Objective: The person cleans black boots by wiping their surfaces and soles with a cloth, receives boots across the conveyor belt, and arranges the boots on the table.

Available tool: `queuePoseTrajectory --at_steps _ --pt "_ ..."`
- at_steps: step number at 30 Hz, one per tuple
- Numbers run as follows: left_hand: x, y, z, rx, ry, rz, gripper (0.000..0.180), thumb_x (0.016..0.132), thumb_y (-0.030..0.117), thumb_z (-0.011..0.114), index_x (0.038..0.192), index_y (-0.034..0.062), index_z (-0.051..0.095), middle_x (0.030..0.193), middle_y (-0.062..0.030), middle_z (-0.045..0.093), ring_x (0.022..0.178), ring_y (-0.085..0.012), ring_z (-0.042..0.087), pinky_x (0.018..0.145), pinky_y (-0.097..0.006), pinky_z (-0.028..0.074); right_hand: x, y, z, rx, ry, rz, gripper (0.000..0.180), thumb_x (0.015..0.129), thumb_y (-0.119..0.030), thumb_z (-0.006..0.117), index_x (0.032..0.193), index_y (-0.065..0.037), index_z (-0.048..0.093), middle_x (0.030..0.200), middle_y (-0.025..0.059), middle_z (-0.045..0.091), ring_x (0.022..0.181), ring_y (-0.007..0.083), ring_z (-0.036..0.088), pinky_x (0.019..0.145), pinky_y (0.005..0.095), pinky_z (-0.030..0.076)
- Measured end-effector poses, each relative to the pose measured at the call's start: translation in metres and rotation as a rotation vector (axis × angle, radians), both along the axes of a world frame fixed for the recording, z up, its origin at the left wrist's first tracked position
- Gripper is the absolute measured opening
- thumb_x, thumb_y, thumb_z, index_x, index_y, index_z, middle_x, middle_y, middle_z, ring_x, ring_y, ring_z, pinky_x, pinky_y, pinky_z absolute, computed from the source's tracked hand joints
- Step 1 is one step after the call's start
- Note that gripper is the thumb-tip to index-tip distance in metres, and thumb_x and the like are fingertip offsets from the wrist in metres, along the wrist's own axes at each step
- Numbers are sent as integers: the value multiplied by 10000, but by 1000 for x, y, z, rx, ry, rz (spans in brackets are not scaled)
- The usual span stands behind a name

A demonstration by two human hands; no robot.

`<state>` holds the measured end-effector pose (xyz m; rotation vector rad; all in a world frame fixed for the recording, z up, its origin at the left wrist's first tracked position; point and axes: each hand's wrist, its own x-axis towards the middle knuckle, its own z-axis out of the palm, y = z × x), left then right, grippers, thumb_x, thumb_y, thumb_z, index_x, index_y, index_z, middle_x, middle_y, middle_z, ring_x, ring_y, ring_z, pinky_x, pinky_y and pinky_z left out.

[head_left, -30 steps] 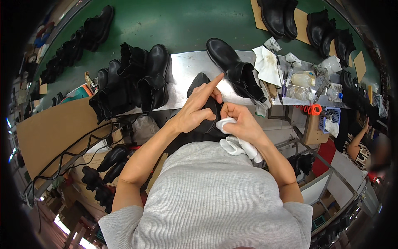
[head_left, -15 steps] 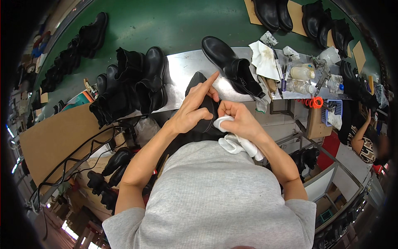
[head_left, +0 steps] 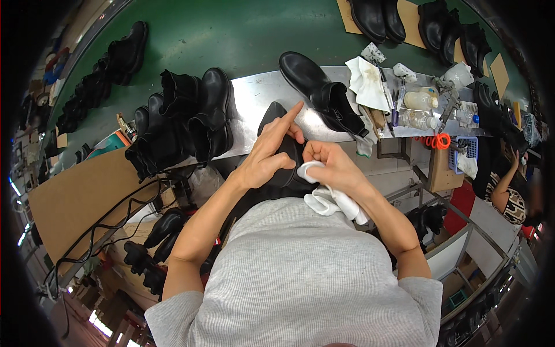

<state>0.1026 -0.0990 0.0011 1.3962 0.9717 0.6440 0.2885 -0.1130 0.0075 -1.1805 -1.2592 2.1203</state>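
A black boot (head_left: 272, 112) is in front of my body, its dark sole facing up. My left hand (head_left: 267, 151) lies over it, index finger stretched out, thumb bent and the other fingers curled round its edge. In my right hand (head_left: 336, 166) is a white cloth (head_left: 324, 202), pinched at the boot's right side, with its loose end hanging toward my shirt. The right fingertips touch the boot's edge; the exact contact spot is hidden. Beyond my hands another black boot (head_left: 305, 72) lies on its side on the metal sheet (head_left: 248, 92).
Several black boots (head_left: 214, 98) stand at the left. White rag (head_left: 368, 84), bottles (head_left: 421, 100) and tools lie on the right, above an orange coiled hose (head_left: 441, 140). Cardboard (head_left: 81, 199) with black cables is at lower left. A co-worker's arm (head_left: 504, 188) shows at far right.
Almost nothing differs. Both hands keep their hold on the boot and the cloth, and the view has shifted very slightly.
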Motion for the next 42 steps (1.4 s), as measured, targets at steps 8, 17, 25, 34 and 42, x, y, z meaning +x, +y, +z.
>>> queuePoseTrajectory --at_steps 8,17,25,34,42 --pt "0 0 0 -7 -5 -1 985 503 241 517 1429 40 247 961 -96 477 956 -201 458 970 -314 291 2 4 5 -87 -4 21 77 762 -99 557 748 -56 495 636 -54 458 513 14 386 441 192 295" --pt "2 2 4 -7 6 -9 985 505 244 518 1430 41 247 963 -90 478 953 -203 457 970 -315 286 3 6 -1 -263 4 -72 78 766 -109 554 759 -61 493 605 -62 435 506 11 375 431 194 269" --pt "0 1 1 7 12 -4 985 509 253 523 1431 44 245 965 -84 480 953 -201 459 969 -316 284 0 -5 2 75 -97 35 138 673 -63 602 736 -47 480 642 -31 450 606 40 420 543 205 343" --pt "0 1 -1 31 7 -12 973 521 245 528 1431 47 248 960 -83 479 950 -203 462 961 -314 293 0 -7 1 84 -122 -1 140 678 -75 603 716 -41 472 645 -27 447 602 56 414 550 226 354" --pt "0 1 -1 44 -1 -17 965 529 239 527 1432 47 246 952 -83 477 939 -208 462 952 -314 303 -3 -11 6 180 -168 22 142 691 -63 584 730 -32 451 649 -16 450 604 59 408 548 232 355"
